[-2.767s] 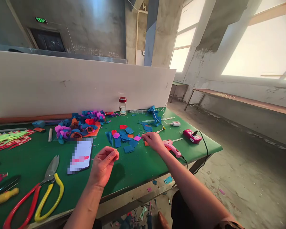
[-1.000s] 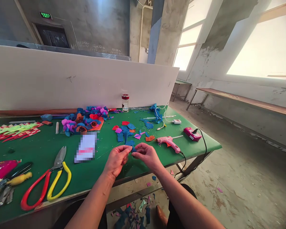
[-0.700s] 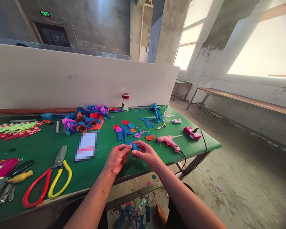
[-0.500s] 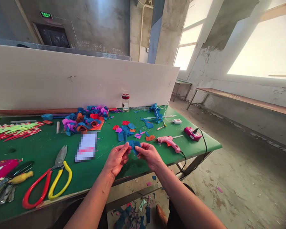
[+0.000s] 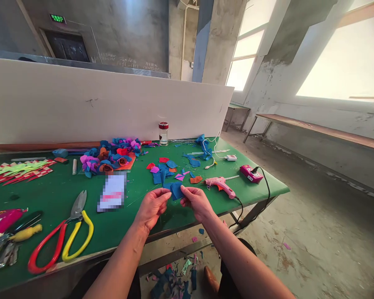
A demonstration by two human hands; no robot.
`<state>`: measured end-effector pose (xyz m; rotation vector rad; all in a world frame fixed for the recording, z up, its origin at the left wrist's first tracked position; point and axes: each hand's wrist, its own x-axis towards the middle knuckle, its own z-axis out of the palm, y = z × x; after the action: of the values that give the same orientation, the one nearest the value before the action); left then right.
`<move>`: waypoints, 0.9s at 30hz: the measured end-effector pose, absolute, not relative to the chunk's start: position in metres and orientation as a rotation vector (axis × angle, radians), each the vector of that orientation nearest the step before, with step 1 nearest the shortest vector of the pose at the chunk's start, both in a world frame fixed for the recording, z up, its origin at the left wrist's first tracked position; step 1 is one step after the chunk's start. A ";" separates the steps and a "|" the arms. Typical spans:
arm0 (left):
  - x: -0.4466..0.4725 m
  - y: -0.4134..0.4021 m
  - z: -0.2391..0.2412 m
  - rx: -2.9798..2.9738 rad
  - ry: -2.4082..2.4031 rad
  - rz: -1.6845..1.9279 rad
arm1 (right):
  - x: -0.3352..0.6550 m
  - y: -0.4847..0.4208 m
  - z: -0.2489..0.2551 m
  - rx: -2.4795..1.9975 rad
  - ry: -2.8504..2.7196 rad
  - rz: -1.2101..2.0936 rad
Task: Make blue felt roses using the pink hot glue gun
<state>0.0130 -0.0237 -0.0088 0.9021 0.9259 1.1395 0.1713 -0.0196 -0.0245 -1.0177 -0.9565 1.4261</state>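
Above the table's near edge, my left hand [image 5: 154, 205] pinches a thin wire stem topped by an upright, narrow blue paper piece [image 5: 163, 178]. My right hand [image 5: 195, 201] is closed, thumb and fingers gripping a blue paper petal [image 5: 176, 191]. This petal reaches across toward the left fingertips; whether it touches the stem I cannot tell. Just beyond the hands lie loose blue, red, purple and orange paper petals [image 5: 157, 177]. A pink glue gun [image 5: 220, 185] rests to the right of my right hand.
Red-and-yellow-handled scissors [image 5: 77, 211] lie at left, beside a pile of paper flowers [image 5: 112, 155] farther back. A lidded glass jar [image 5: 163, 135] stands by the white board [image 5: 127, 104]. A power strip [image 5: 251, 174] with a black cord sits right. Paper scraps [image 5: 171, 282] litter the floor.
The blue petal in my right hand has turned and now shows flatter and wider between the hands. My left fingers have shifted slightly on the stem.
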 end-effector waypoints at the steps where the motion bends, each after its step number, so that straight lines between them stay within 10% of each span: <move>1: 0.012 -0.023 -0.009 0.908 0.939 1.153 | 0.173 -0.018 -0.025 -1.033 -0.972 1.397; 27: 0.029 -0.021 -0.003 1.103 1.038 1.077 | 0.188 -0.040 -0.021 -1.005 -1.114 1.413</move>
<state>0.0289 -0.0215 -0.0032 1.1028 1.0383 1.0769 0.1880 -0.0402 -0.0212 -1.0053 -1.1144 1.4127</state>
